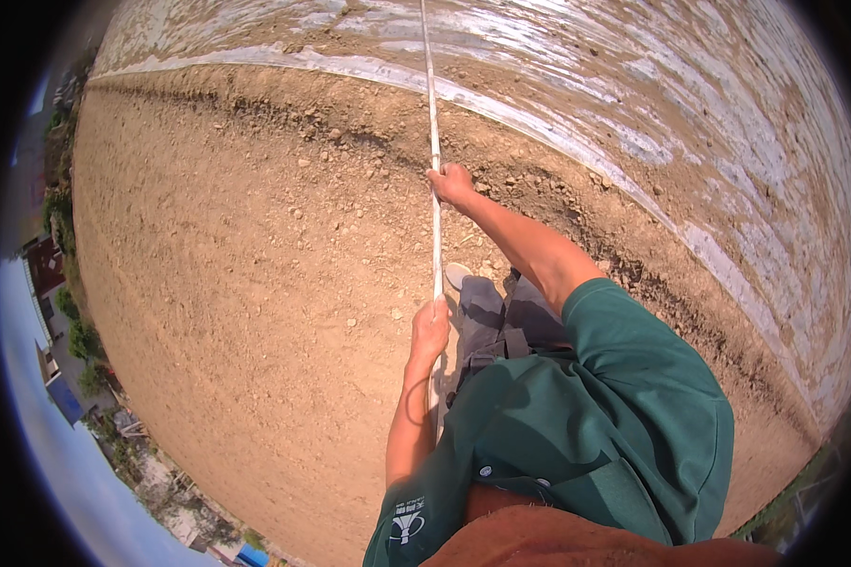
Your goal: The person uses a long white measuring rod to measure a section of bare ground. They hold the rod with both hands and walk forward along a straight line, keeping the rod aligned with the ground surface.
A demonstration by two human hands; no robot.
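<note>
A long, pale, slender pole (437, 241) runs from the top edge of the picture back past my left forearm. My right hand (454, 184) is wrapped around its middle stretch, just below a joint or collar in the shaft. Nearer my body, my left hand (430, 329) grips the same pole, with the thumb lying along it. The pole's far end is out of view beyond the top. Its near end is hidden by my left arm and green shirt (560, 418).
Loose, dry soil with small clods (255, 234) lies around my shoe (457, 275). A shallow furrow (539, 184) borders a pale concrete edge (539, 127). Beyond it, a concrete surface (723, 127) carries streaks of soil. Buildings (61, 383) and shrubs (82, 340) stand far left.
</note>
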